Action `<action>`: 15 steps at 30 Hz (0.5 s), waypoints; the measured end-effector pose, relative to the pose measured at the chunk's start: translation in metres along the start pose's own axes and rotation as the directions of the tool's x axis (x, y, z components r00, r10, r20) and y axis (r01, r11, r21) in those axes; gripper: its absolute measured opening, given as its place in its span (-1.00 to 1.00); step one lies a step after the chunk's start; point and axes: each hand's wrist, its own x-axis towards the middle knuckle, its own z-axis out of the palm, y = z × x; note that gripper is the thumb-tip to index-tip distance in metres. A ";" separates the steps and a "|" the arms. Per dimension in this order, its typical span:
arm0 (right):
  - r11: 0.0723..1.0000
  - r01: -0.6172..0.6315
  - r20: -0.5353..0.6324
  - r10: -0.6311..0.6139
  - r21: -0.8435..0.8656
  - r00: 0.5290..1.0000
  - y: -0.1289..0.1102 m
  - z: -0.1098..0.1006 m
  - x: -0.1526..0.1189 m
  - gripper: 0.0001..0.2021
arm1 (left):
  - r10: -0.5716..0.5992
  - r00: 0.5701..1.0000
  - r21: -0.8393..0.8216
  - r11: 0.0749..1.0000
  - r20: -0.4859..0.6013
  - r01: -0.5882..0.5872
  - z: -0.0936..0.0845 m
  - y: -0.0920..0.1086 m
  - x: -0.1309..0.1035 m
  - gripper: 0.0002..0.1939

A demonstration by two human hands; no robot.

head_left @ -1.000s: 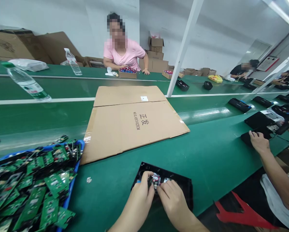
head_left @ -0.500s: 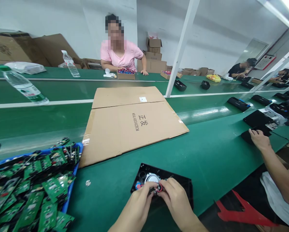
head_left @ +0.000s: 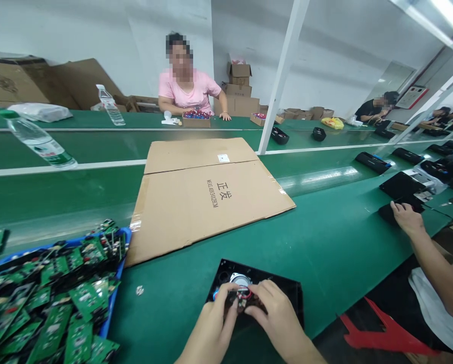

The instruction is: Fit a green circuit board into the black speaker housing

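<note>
Both hands closed: left hand and right hand pinching red wiring over the black panel, laid flat on the green tabletop for steadiness, near the body.

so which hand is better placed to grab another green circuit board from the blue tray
Left, probably. The blue plastic tray heaped with green circuit boards lies on the left hand's side; the right hand would cross over the black rectangular panel.
</note>
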 end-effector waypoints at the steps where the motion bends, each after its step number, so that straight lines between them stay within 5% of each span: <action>1: 1.000 -0.022 0.043 0.023 -0.012 0.999 0.005 -0.006 -0.002 -0.61 | -0.026 1.000 0.003 1.000 -0.011 0.026 -0.001 -0.001 0.000 -0.64; 7: 0.946 0.040 0.269 0.051 -0.323 0.962 0.030 -0.017 -0.013 0.47 | -0.092 0.990 0.044 0.994 -0.108 0.097 0.000 -0.005 0.003 -0.59; 10: 0.940 0.036 0.318 0.079 -0.340 0.945 0.031 -0.007 -0.016 0.46 | -0.060 0.994 0.100 0.993 -0.093 0.069 0.003 -0.008 0.004 -0.56; 15: 0.971 -0.075 0.210 0.123 -0.226 0.970 0.040 -0.013 -0.015 0.31 | 0.044 0.999 -0.012 0.999 -0.030 -0.044 -0.005 -0.027 -0.003 -0.46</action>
